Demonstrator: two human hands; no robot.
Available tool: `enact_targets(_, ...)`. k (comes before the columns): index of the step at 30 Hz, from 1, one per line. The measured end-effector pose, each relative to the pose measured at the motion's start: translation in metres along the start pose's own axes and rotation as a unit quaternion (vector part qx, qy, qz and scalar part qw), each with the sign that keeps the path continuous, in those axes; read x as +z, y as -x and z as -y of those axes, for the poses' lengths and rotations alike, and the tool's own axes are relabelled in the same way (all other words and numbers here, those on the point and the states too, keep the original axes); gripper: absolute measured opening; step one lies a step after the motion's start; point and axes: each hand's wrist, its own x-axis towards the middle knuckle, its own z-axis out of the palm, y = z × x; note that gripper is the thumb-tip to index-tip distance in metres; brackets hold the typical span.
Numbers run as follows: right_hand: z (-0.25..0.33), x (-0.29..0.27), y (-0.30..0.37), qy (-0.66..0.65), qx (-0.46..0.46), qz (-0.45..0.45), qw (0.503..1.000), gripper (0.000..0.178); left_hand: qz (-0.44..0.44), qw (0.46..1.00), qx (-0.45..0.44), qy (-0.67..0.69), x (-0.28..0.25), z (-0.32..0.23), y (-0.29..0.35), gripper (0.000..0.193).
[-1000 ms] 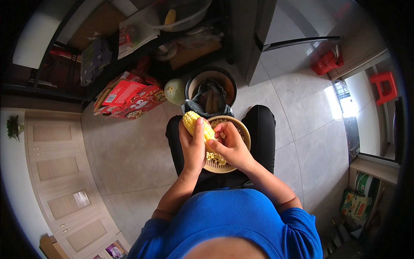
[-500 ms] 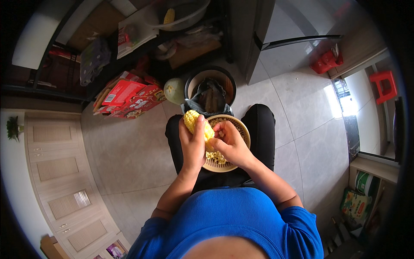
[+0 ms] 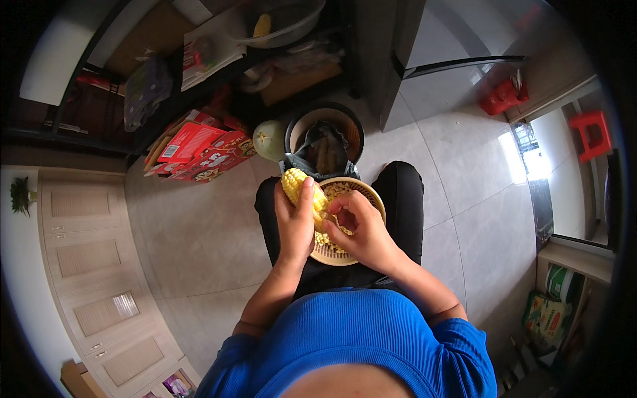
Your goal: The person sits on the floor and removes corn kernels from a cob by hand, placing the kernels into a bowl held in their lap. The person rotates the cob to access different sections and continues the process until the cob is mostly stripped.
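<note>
Grey tiled floor (image 3: 192, 245), shelving with clutter at upper left, grey glossy fridge-like unit (image 3: 451, 99) at upper right, pale wood cabinet doors (image 3: 83, 259) along the left. Person seated, blue top (image 3: 352, 325), black trousers (image 3: 405, 199). Left hand (image 3: 296, 222) wrapped firmly round a yellow corn cob (image 3: 293, 186), thumb along its near side; cob tilted, far end leaning left and poking out past the fingers. Right hand (image 3: 368, 235) at the cob's lower right, thumb and fingers half curled with a gap between; fingertips at or just beside the cob, can't tell whether they pinch any kernels. Cob sits above the left part of a round tan basket (image 3: 381, 202) at the lap, between the knees; loose kernels (image 3: 322, 251) lie in it. Just beyond basket: dark-rimmed round bin (image 3: 356, 132) with black bag (image 3: 300, 163) draped over its near edge. Pale green round gourd or melon (image 3: 269, 140) just left of bin, red cartons (image 3: 206, 152) left of that. Second cob (image 3: 263, 25) in clear bowl (image 3: 302, 26) on shelf. Red stool (image 3: 590, 134) far right.
</note>
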Motion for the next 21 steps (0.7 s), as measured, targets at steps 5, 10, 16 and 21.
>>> enact_targets(5, -0.002, 0.003, -0.004, 0.096, -0.111, -0.055, 0.988, 0.018, 0.016, 0.999, 0.015, -0.026, -0.003, 0.004, 0.003, 0.027)
enact_targets(10, -0.001, 0.005, -0.004, 0.069, -0.083, -0.061, 0.992, 0.015, 0.011, 0.997, 0.046, -0.056, -0.003, 0.005, 0.001, 0.026)
enact_targets(16, 0.003, -0.008, 0.004, -0.036, 0.037, 0.014, 0.999, 0.014, -0.024, 0.998, -0.027, 0.054, -0.019, 0.012, -0.012, 0.024)
enact_targets(21, -0.073, 0.0, 0.016, 0.298, -0.144, 0.072, 0.941, 0.011, -0.034, 0.98, -0.106, 0.164, -0.047, 0.018, -0.023, 0.027)
